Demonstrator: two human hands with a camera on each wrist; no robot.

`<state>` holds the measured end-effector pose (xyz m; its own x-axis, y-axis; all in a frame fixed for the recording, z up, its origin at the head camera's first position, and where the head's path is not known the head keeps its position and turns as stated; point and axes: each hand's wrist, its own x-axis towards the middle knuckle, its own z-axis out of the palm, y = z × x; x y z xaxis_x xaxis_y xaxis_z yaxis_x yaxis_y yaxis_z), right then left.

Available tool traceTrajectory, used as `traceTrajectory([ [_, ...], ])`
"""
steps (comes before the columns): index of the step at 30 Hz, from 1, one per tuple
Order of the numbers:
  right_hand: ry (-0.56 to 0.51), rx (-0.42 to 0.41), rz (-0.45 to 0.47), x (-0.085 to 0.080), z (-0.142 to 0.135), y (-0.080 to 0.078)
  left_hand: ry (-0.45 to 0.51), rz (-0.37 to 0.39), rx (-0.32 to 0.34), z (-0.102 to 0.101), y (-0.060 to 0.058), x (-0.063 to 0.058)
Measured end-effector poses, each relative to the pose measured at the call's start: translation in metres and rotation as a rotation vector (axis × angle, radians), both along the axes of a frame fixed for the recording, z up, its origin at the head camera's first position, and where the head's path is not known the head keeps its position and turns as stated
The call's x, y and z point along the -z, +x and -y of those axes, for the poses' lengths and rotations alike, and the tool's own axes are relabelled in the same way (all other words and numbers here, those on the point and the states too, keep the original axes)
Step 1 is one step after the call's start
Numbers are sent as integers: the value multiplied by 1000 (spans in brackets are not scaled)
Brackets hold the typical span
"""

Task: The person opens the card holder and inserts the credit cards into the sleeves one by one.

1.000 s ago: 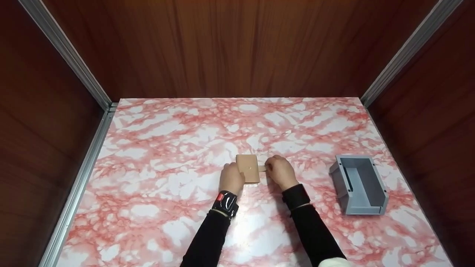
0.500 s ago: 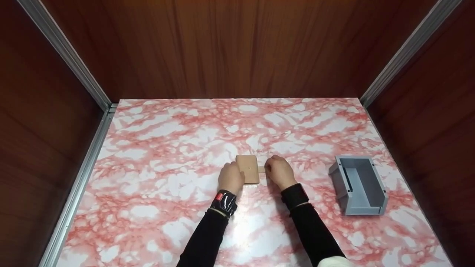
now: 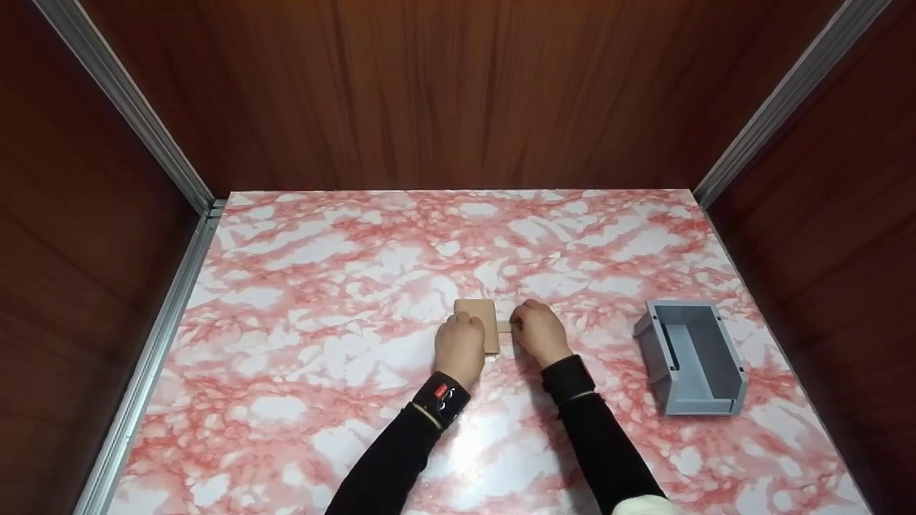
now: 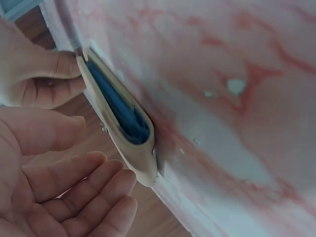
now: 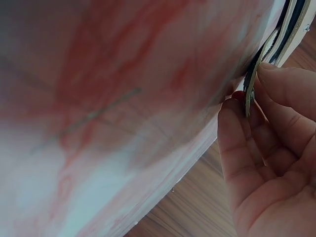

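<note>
A tan wallet (image 3: 490,342) lies on the table, its snap strap (image 3: 504,326) sticking out to the right. Blue inner sleeves (image 4: 118,108) show between its covers in the left wrist view. My left hand (image 3: 460,347) is over the wallet's left part and hides the snap on the cover. Seen from the wrist, its fingers (image 4: 89,190) are loosely bent beside the cover and hold nothing. My right hand (image 3: 542,332) pinches the strap's end between thumb and fingers, and a metal snap shows there in the right wrist view.
To the right stands a grey open-top bin (image 3: 694,357). The red-and-white marbled table (image 3: 322,286) is bounded by brown wood-grain panels (image 3: 429,93) at the back and sides, with metal rails (image 3: 157,150) at the corners.
My left hand has shifted right, from the wallet's left edge to over its cover. The right hand keeps its pinch on the strap and stays almost still.
</note>
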<state>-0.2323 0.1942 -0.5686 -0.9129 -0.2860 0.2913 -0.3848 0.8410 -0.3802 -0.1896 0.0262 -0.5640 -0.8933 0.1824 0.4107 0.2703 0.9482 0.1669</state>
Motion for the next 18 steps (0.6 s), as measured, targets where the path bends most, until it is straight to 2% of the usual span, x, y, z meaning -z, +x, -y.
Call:
traceTrajectory([
  [7,-8,8,10,1,0,-1,-80,-27,48,-6,2,5],
  [18,2,13,28,0,0,0,-88,-14,56,-10,1,8],
])
